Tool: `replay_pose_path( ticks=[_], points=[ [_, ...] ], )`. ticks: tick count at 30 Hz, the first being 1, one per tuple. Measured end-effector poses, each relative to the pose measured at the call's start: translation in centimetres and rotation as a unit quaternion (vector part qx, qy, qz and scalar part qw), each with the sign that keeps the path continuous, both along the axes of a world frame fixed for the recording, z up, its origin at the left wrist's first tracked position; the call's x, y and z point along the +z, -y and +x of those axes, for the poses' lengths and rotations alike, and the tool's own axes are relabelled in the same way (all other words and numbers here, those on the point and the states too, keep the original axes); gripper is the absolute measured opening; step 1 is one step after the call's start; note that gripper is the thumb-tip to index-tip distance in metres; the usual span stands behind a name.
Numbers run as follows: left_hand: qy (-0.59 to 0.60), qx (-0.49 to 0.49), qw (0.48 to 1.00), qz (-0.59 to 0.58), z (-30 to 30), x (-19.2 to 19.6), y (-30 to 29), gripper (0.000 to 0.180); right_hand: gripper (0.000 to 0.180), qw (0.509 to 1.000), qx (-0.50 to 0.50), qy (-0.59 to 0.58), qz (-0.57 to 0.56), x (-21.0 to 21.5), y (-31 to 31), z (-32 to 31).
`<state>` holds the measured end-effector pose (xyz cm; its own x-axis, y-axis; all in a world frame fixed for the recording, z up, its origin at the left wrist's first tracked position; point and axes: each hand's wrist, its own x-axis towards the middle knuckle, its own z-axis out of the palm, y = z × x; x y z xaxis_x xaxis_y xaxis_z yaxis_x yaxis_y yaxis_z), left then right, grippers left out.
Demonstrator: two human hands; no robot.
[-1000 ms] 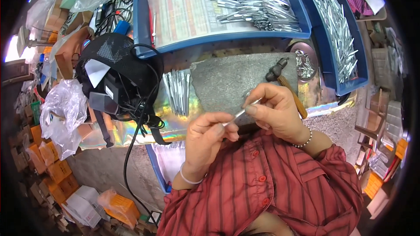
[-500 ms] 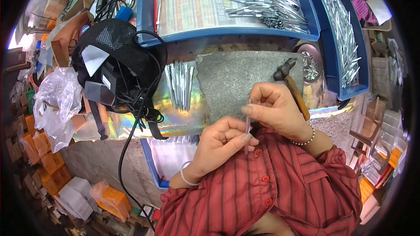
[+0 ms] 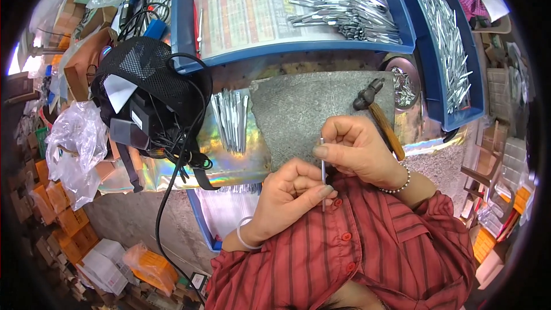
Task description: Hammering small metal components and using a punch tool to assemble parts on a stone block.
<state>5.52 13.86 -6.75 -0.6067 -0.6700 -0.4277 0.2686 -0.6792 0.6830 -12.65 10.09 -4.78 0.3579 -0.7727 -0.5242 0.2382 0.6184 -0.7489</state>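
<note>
Between my hands, in front of my striped shirt, stands a thin, slender metal strip (image 3: 323,167). My left hand (image 3: 290,190) pinches its lower part between thumb and fingers. Higher up, my right hand (image 3: 357,148) has thumb and index finger closed at its upper end. The strip's exact kind cannot be made out. Just beyond my hands lies a grey metal slab (image 3: 310,103), with a wooden-handled hammer (image 3: 383,127) resting across its right side. A row of similar slender metal pieces (image 3: 231,121) lies left of the slab.
A blue tray (image 3: 298,49) holding many metal pieces sits at the back, another blue tray (image 3: 442,80) at the right. A round dish (image 3: 414,69) contains small parts. At left are a black mesh bag (image 3: 143,57) with cables and a clear plastic bag (image 3: 77,138).
The view has shifted slightly, and both hands sit a little lower in it. The strip looks narrower and more upright than before. Both hands still hold it.
</note>
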Motion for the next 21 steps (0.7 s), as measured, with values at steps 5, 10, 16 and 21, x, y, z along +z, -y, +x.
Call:
replay_pose_path(
  ticks=[5, 10, 16, 21],
  points=[
    [0.015, 0.001, 0.999, -0.046, -0.37, 0.13, -0.13, 0.013, 0.014, 1.000, -0.004, -0.003, -0.018, -0.28, -0.23, -0.23],
    [-0.014, 0.003, 1.000, 0.010, -0.49, 0.26, 0.13, 0.013, 0.014, 1.000, -0.002, 0.001, -0.012, -0.39, -0.15, -0.44],
    [-0.023, 0.006, 0.999, 0.048, -0.56, 0.36, 0.25, 0.014, 0.015, 1.000, -0.003, 0.004, -0.009, -0.32, -0.17, -0.46],
    [0.008, 0.080, 0.996, 0.037, -0.25, -0.03, -0.29, 0.014, 0.012, 0.999, -0.026, 0.033, -0.018, -0.33, -0.56, -0.51]
  ],
)
